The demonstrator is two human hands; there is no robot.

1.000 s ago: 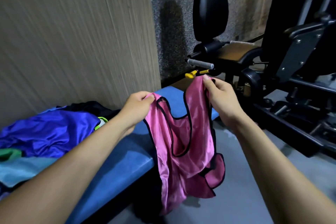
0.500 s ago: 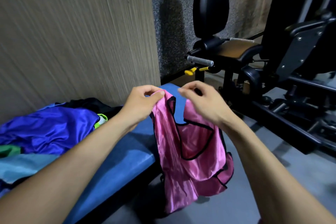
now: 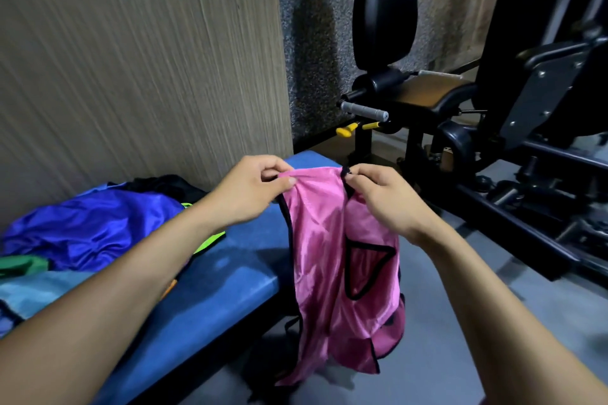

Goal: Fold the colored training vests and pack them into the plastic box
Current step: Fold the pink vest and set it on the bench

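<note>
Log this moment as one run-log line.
stage: folding pink vest | left hand: pinches top edge | right hand: pinches top edge | vest hangs beside blue bench | plastic box: not in view

We are reading no text here: we are finding no label, brand, number or sign on the pink vest (image 3: 325,240), on the other vests piled on the bench, or on the gym machine (image 3: 526,102).

vest pile (image 3: 82,230) cut off left
</note>
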